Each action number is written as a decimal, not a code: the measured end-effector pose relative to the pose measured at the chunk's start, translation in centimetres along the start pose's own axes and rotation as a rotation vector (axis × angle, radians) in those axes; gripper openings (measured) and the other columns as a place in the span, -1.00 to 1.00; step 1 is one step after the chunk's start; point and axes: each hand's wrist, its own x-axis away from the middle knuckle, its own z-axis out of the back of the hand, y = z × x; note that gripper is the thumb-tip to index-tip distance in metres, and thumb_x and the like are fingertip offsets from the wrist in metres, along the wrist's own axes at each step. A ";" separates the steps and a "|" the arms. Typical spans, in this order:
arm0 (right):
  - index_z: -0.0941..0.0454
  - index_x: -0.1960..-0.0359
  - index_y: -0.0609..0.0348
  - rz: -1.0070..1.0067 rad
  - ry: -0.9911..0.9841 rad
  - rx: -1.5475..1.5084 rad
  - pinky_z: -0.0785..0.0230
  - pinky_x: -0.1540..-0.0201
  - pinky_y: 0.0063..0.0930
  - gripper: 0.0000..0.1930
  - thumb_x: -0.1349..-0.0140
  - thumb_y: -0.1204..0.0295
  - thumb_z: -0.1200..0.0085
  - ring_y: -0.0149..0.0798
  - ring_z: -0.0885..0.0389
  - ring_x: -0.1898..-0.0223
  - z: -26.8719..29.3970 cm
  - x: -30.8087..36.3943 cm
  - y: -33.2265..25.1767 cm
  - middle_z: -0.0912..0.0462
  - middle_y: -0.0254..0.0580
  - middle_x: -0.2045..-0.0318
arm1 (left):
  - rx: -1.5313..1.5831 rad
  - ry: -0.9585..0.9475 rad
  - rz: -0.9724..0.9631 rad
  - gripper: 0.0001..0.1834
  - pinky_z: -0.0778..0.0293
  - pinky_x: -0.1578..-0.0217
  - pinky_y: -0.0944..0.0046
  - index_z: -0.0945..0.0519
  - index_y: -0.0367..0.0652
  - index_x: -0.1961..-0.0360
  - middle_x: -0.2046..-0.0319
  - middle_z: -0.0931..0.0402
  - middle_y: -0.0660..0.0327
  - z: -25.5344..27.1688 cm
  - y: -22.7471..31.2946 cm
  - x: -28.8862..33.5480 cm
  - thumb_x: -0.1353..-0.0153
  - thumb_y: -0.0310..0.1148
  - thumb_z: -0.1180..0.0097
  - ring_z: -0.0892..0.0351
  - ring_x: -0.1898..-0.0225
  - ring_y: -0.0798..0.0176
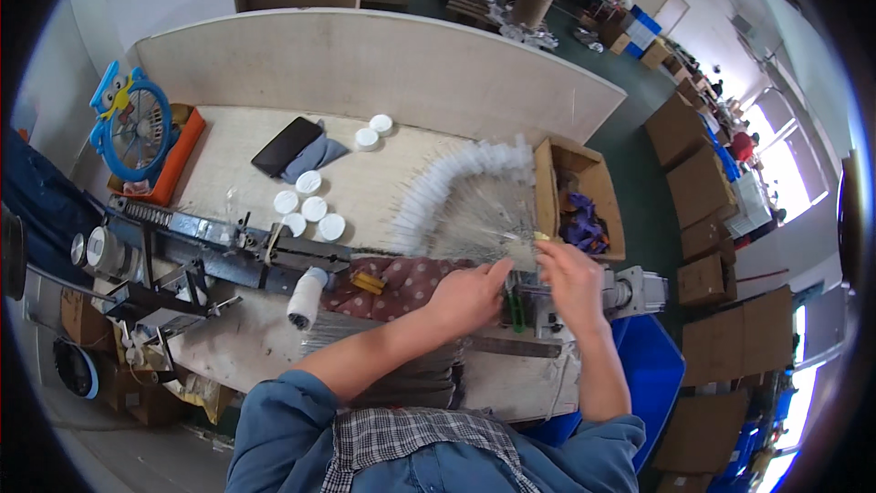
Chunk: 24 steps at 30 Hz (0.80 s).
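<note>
My left hand (472, 292) is closed, thumb and forefinger together, over the right end of a long metal bench machine (219, 242). Whatever sits between its fingers is too small to make out. Just to its right my right hand (571, 278) is raised with the fingers pinched together, and a small pale tip shows at the fingertips. Green parts (517, 312) stand between the two hands. Beyond them fans out a bundle of thin strands (479, 215) with white tufted ends (427, 190). A brown polka-dot cloth (399, 281) lies under my left wrist.
A wooden box (546, 184) holding purple scraps stands at the right. White round tubs (313, 209), a dark phone-like case (287, 146) and a blue fan (137, 128) stand toward the left. A white thread spool (307, 297) and a yellow block (368, 282) sit near my left forearm.
</note>
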 end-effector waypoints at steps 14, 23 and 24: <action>-0.69 0.53 0.05 -0.066 -0.350 -0.165 -0.37 0.31 -0.35 -0.88 0.07 0.31 -0.28 -0.16 -0.51 0.43 -1.5 -0.8 2.6 -0.65 -0.27 0.54 | -0.346 -0.022 -0.236 -0.75 -0.37 -0.12 0.11 -0.66 -0.09 0.18 0.07 -0.55 0.12 1.7 -5.2 2.4 -0.06 -0.42 -0.19 -0.46 -0.09 0.03; -0.67 0.49 0.06 0.386 -0.303 -0.303 -0.40 0.26 -0.35 -0.88 0.03 0.33 -0.25 -0.22 -0.51 0.29 -11.7 -5.4 -5.9 -0.63 -0.35 0.49 | 0.653 0.469 0.765 -0.80 -0.54 0.18 0.24 -0.59 -0.32 0.18 0.32 -0.62 0.10 9.9 -1.7 14.8 -0.24 -0.41 -0.12 -0.61 0.23 0.27; -0.67 0.49 0.06 0.396 -0.310 -0.307 -0.40 0.26 -0.35 -0.88 0.03 0.33 -0.25 -0.22 -0.51 0.29 -12.9 -5.4 -6.9 -0.63 -0.35 0.49 | 0.652 0.481 0.767 -0.80 -0.54 0.18 0.24 -0.59 -0.32 0.18 0.32 -0.62 0.10 10.6 -1.8 15.0 -0.24 -0.41 -0.12 -0.61 0.23 0.27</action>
